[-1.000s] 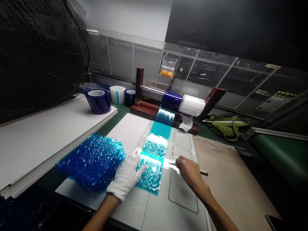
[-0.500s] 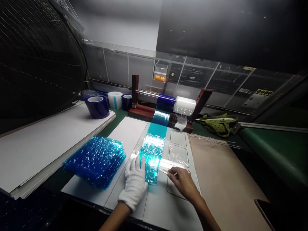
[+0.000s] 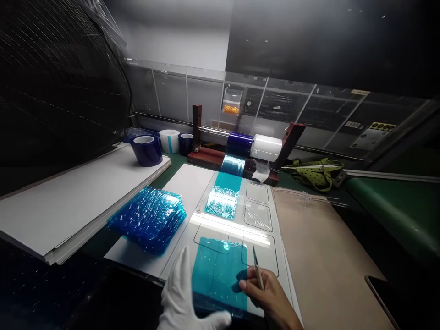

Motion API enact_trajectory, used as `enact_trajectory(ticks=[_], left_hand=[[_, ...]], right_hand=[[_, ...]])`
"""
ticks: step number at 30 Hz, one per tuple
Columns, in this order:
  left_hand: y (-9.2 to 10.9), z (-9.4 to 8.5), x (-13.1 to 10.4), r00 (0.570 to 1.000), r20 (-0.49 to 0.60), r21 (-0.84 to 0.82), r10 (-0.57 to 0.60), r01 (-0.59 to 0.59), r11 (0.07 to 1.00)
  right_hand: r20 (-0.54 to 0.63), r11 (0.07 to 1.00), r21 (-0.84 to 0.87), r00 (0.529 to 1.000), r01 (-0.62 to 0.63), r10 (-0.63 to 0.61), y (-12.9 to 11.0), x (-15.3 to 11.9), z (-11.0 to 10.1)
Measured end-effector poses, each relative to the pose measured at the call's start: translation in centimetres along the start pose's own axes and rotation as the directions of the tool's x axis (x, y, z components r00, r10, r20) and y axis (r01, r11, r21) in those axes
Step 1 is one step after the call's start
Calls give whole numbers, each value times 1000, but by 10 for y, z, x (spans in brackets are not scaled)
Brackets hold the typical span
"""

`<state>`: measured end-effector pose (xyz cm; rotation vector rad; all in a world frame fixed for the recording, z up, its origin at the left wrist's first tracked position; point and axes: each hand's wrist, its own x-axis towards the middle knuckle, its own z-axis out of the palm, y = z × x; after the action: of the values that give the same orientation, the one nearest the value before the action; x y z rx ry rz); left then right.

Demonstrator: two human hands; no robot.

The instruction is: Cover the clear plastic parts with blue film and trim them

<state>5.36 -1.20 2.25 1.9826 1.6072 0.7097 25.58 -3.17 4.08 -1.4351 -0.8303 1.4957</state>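
A cut sheet of translucent blue film [image 3: 220,270] is raised toward me over the near edge of the white board. My right hand [image 3: 266,288] pinches its right edge, fingertips showing dark through the film. The same hand grips a slim pointed tool [image 3: 257,270], knife-like, tip upward. My left hand [image 3: 185,293], in a white glove, is beside the film's left edge, fingers extended and thumb spread across its lower front; I cannot tell whether it touches. Beyond, the blue strip [image 3: 225,197] runs from the dark blue roll [image 3: 239,144] onto the board.
A stack of blue film pieces [image 3: 149,220] lies left on white paper. The dark red roll stand [image 3: 206,157] is at the back, also carrying a white roll [image 3: 267,146]. Spare rolls [image 3: 147,151] stand back left; a green pouch [image 3: 314,174] and brown board [image 3: 319,252] are right.
The near end of the blue strip is now a separate sheet, drawn toward me. Both hands have come nearer, and the right hand's tool has turned from the strip's edge to pointing up.
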Motion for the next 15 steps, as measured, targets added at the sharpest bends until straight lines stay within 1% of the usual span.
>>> enact_trajectory(ticks=[1, 2, 3, 4, 5, 6, 7, 9, 11, 12, 13, 15], left_hand=[[-2, -11, 2, 996, 12, -188, -90, 90, 978], [-3, -21, 6, 986, 51, -353, -161, 169, 920], [-3, -33, 12, 973, 102, -476, -208, 231, 849], [-2, -45, 19, 961, 147, -553, -235, 277, 786], [-1, -59, 28, 951, 164, -593, -262, 307, 744], [0, -75, 37, 946, 149, -614, -289, 318, 723], [1, -92, 48, 947, 105, -627, -305, 301, 718], [1, -129, 70, 945, -77, -638, -316, 197, 744], [-3, -163, 94, 924, -204, -596, -323, 144, 790], [-7, -175, 106, 920, -238, -590, -312, 119, 799], [-12, -183, 116, 919, -251, -590, -303, 103, 801], [-22, -188, 135, 921, -256, -595, -294, 90, 799]], right_hand=[[8, 1000, 27, 1000, 14, -15, -6, -6, 2], [19, 999, 47, 999, 27, -27, -12, -11, 4], [32, 998, 56, 999, 39, -40, -20, -15, 7], [43, 997, 52, 998, 51, -53, -27, -19, 9], [46, 997, 38, 997, 63, -65, -34, -21, 11], [39, 997, 17, 996, 77, -78, -41, -23, 13], [20, 996, -10, 996, 92, -92, -46, -23, 14], [-43, 990, -66, 991, 122, -125, -54, -22, 13], [-112, 986, -114, 985, 118, -131, -55, -20, 10], [-139, 985, -131, 982, 109, -128, -54, -18, 8], [-159, 985, -141, 980, 101, -123, -52, -17, 6], [-187, 986, -140, 975, 95, -121, -46, -14, 2]])
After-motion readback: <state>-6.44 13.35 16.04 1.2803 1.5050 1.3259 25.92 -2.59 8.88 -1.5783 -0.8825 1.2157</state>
